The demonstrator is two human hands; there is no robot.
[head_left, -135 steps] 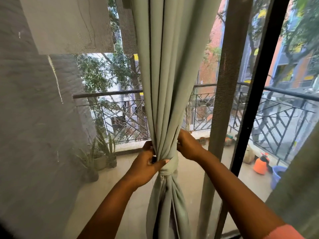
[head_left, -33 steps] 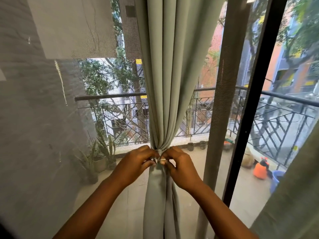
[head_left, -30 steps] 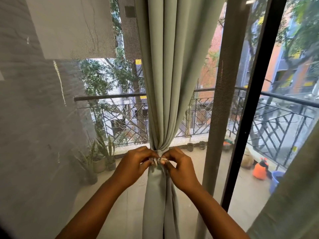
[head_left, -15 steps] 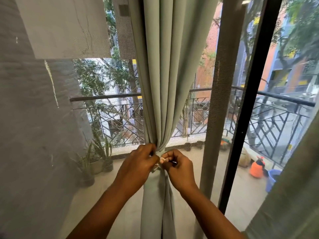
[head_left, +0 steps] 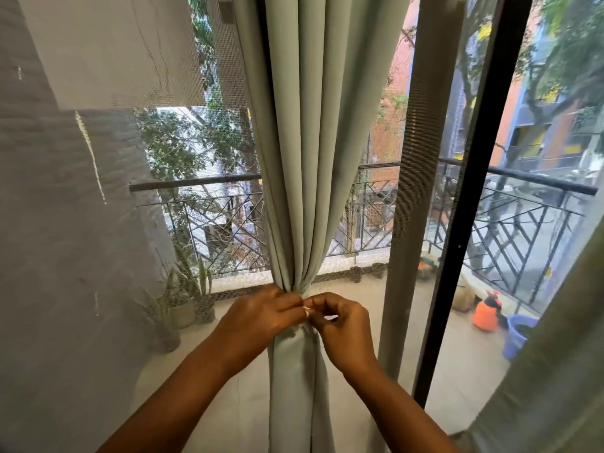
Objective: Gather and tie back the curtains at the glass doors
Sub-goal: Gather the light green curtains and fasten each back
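With the left hand [head_left: 261,317] clenching the gathered curtain [head_left: 304,158] at mid-frame and the right hand [head_left: 343,325] pinching what looks like a tie [head_left: 306,309], both should be pulling it snug and level: one gathered curtain, one more at the right edge [head_left: 562,354], two hands.

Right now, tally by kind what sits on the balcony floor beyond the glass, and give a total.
Potted green spiky plants: 3
Orange plastic spray bottle: 1
Blue plastic bucket: 1
Small dark pots on the ledge: 2
Total: 7
Other items by the railing are too blurred to sort.
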